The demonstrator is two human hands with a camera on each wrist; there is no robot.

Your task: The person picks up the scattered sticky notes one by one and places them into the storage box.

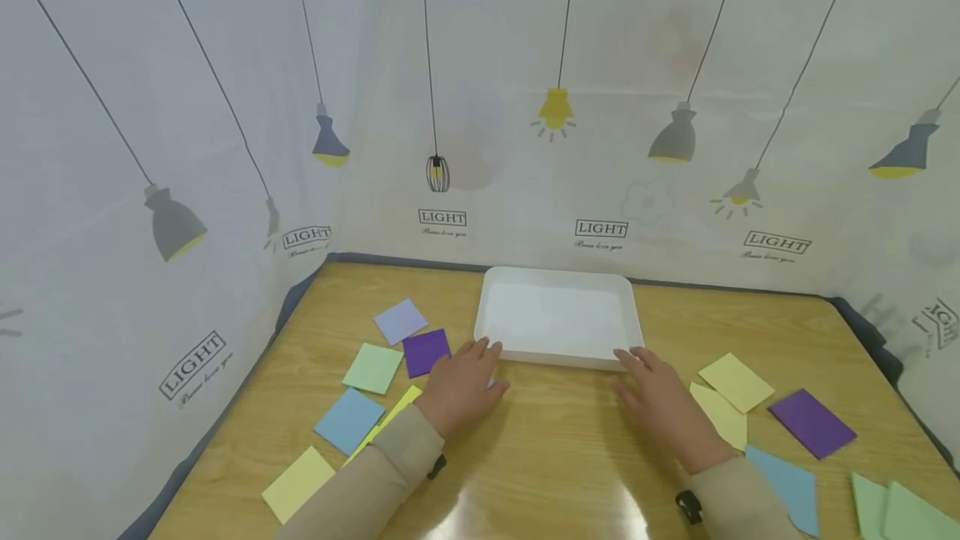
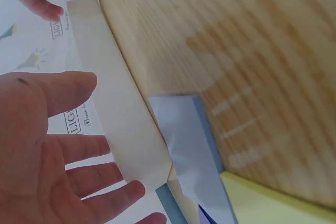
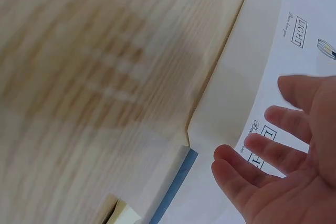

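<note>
A shallow white tray (image 1: 558, 315) sits at the back of the wooden table. My left hand (image 1: 461, 386) is at its near left corner, fingers spread and holding nothing. At the near right corner, my right hand (image 1: 663, 402) reaches forward with its fingertips right at the rim. In the left wrist view the fingers lie along the tray's outer wall (image 2: 121, 103), with a pale lavender sticky note pad (image 2: 189, 145) just beside it. The right wrist view has the right fingers loosely extended over the tray wall (image 3: 231, 87), the palm bare.
To the left lie a purple pad (image 1: 426, 352), a lavender one (image 1: 401, 322), a green one (image 1: 372, 368), a blue one (image 1: 349, 422) and yellow ones. Rightward are yellow pads (image 1: 737, 382), a purple pad (image 1: 812, 423), a blue pad (image 1: 787, 486) and green pads (image 1: 918, 515). Lamp-printed cloth (image 1: 510, 148) encloses the table.
</note>
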